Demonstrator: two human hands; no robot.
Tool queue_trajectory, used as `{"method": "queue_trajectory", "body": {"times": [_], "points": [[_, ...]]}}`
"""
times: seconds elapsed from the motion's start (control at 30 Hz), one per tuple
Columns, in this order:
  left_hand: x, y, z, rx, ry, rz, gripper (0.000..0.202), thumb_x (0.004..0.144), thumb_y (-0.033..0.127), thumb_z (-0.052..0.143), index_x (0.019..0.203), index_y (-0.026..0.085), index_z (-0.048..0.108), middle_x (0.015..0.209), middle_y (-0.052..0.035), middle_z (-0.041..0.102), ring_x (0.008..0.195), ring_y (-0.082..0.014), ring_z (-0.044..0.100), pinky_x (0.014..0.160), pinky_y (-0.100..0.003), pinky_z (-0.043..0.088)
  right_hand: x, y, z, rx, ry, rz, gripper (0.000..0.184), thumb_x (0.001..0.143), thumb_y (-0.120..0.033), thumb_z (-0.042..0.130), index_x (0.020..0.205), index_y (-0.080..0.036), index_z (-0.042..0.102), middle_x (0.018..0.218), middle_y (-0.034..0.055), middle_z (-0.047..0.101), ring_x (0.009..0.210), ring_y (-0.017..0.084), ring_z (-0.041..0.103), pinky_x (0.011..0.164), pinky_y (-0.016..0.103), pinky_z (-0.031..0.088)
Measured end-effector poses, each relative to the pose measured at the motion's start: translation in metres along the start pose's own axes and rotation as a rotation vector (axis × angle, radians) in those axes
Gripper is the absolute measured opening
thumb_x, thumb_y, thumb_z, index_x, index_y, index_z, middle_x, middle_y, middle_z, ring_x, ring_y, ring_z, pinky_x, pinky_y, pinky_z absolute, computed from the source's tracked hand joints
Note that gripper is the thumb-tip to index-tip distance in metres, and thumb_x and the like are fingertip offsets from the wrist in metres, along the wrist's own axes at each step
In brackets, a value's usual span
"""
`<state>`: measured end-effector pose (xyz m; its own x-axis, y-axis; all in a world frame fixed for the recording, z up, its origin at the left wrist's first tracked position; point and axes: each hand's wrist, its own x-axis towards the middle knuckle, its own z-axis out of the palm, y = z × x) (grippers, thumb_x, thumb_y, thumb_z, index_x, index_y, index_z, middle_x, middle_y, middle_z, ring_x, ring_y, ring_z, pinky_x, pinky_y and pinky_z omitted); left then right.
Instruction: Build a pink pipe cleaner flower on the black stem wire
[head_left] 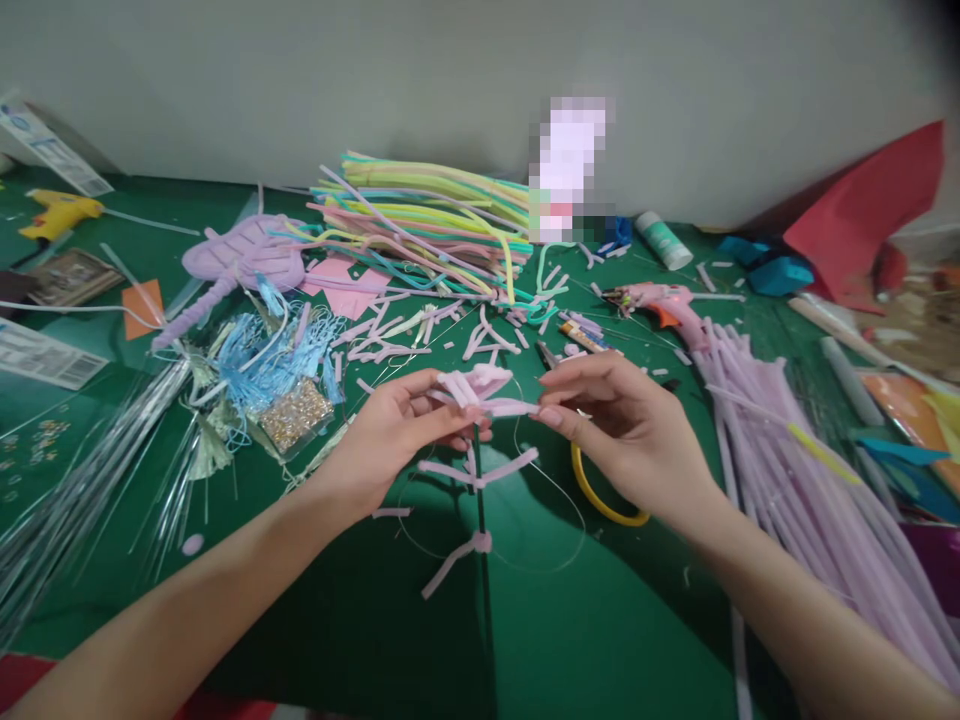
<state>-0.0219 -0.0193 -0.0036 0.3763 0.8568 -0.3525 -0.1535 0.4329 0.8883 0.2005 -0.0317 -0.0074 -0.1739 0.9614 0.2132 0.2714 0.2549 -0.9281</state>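
My left hand (pixel 416 415) is closed around a pink-lilac pipe-cleaner flower (pixel 480 385) at the top of a dark thin stem (pixel 481 510). Short lilac pipe-cleaner branches (pixel 510 468) stick out from that stem lower down. Between thumb and fingertips, my right hand (pixel 619 415) pinches the tip of a lilac pipe-cleaner strip (pixel 514 408) that reaches out from the flower. A loop of thin clear wire (pixel 581 520) curves below the hands. Fingers partly hide where the strip meets the flower.
Cut lilac pieces (pixel 390 335) lie scattered behind the hands. Farther back is a pile of coloured pipe cleaners (pixel 435 210). Yellow-handled scissors (pixel 596 495) rest by my right hand. A pink glue gun (pixel 660 300) and lilac pipe cleaners (pixel 795 460) are right; blue tassels (pixel 277 350) are left.
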Motion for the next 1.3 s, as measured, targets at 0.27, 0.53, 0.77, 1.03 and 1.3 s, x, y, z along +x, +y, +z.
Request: {"method": "queue_trajectory", "body": {"times": [0.27,0.53,0.77,1.03,1.3], "points": [[-0.001,0.003,0.005,0.096,0.029,0.015,0.023,0.076,0.033,0.081,0.088,0.017,0.069,0.077,-0.0018,0.072,0.076,-0.0175,0.069,0.071,-0.027,0.052,0.001,-0.012,0.000,-0.438,-0.009,-0.333,0.018,0.086,-0.025,0.069,0.103,-0.027,0.066,0.100,0.0068,0.066,0.098,0.023,0.063,0.090,0.043,0.051],[-0.002,0.003,0.008,0.088,0.035,0.006,0.025,0.073,0.029,0.084,0.090,0.017,0.070,0.077,-0.0009,0.073,0.072,-0.0151,0.068,0.070,-0.025,0.052,0.013,-0.022,0.003,-0.537,-0.009,-0.508,0.015,0.090,-0.016,0.059,0.091,-0.028,0.068,0.089,0.0056,0.067,0.083,0.021,0.062,0.076,0.039,0.050],[-0.002,0.001,0.004,0.060,-0.001,-0.004,0.022,0.076,0.028,0.081,0.092,0.018,0.072,0.079,-0.0021,0.074,0.075,-0.0174,0.069,0.071,-0.028,0.052,0.011,-0.020,-0.002,-0.447,-0.108,-0.413,0.017,0.092,-0.018,0.059,0.105,-0.027,0.063,0.099,0.0062,0.070,0.093,0.022,0.067,0.084,0.038,0.053],[-0.001,-0.001,0.002,0.031,-0.019,-0.025,0.022,0.078,0.028,0.081,0.095,0.017,0.071,0.077,-0.0005,0.075,0.072,-0.0124,0.068,0.067,-0.021,0.051,-0.002,-0.011,-0.003,-0.478,-0.107,-0.361,0.029,0.089,-0.013,0.060,0.114,-0.028,0.056,0.099,0.0032,0.072,0.088,0.019,0.071,0.079,0.032,0.056],[0.001,-0.003,0.004,0.033,0.029,-0.032,0.023,0.075,0.027,0.083,0.091,0.016,0.071,0.080,-0.0013,0.074,0.073,-0.0129,0.067,0.069,-0.023,0.052,-0.008,-0.012,0.001,-0.425,-0.122,-0.260,0.036,0.087,-0.014,0.060,0.118,-0.026,0.046,0.091,0.0013,0.070,0.085,0.016,0.070,0.077,0.028,0.056]]}}
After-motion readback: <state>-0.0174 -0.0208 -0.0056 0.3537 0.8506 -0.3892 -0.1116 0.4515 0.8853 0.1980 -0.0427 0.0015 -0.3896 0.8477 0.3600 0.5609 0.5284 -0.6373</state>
